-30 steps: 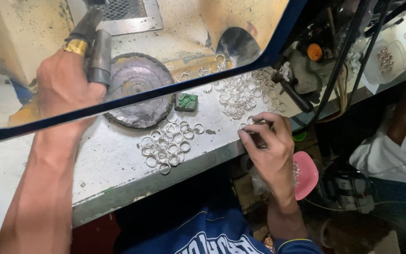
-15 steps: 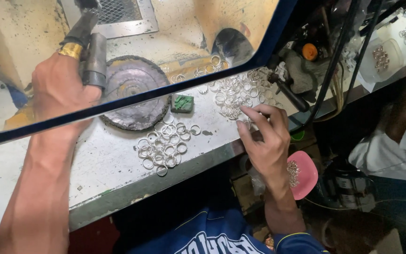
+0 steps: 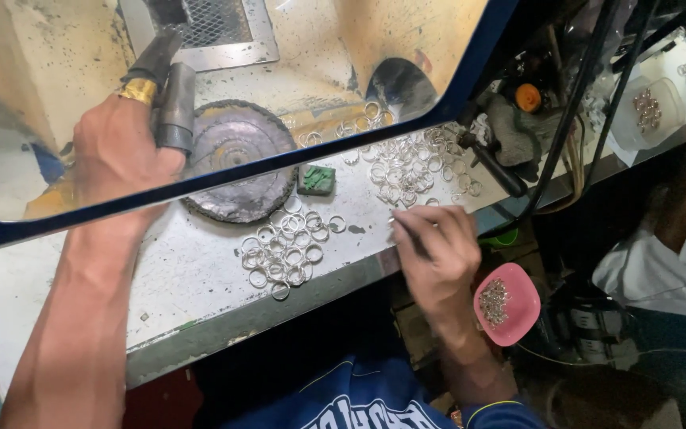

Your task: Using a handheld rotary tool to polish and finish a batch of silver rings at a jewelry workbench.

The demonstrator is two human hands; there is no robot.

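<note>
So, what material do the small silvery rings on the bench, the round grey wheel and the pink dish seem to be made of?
The small silvery rings look like bright metal, perhaps silver: they glint. The round grey wheel seems fibrous, probably a cloth buffing disc: frayed edge, dull stained face. The pink dish looks like smooth plastic with an even matte colour.

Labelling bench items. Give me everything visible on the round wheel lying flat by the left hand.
The wheel is a round, flat disc, dull grey with a purplish sheen and a dark, frayed, fibrous-looking rim. It lies flat on the dusty pale bench, partly behind the blue-framed clear shield. The left hand holds a grey metal tool at its left edge; contact cannot be told. A small green block sits just to its right, and a cluster of silver rings lies just in front.
</note>
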